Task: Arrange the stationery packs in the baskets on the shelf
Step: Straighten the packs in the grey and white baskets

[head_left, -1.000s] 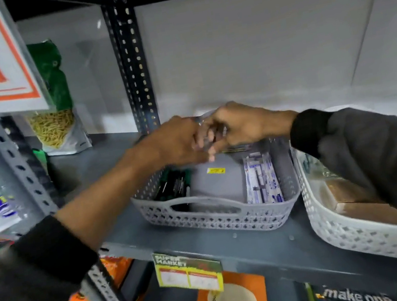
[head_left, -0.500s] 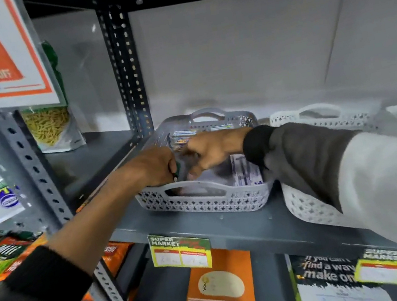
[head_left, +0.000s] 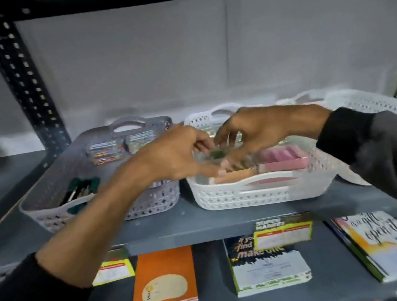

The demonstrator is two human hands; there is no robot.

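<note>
My left hand (head_left: 177,155) and my right hand (head_left: 263,127) meet fingertip to fingertip over the middle white basket (head_left: 248,196). Between them they pinch a small clear stationery pack (head_left: 217,153) with something green inside; it is blurred. Below it the white basket holds pink packs (head_left: 282,159) and brown ones (head_left: 234,176). The grey basket (head_left: 153,203) to the left holds colourful packs (head_left: 107,149) at the back and dark pens (head_left: 80,188) at its front left.
Another white basket (head_left: 380,105) stands at the right, partly behind my right sleeve. The perforated black shelf post (head_left: 21,83) rises at the left. On the shelf below lie an orange notebook (head_left: 163,280), printed books (head_left: 266,265) and price tags (head_left: 283,233).
Both hands have moved right, from the grey basket to above the middle white basket, still joined on a small pack. The view has swung right and down.
</note>
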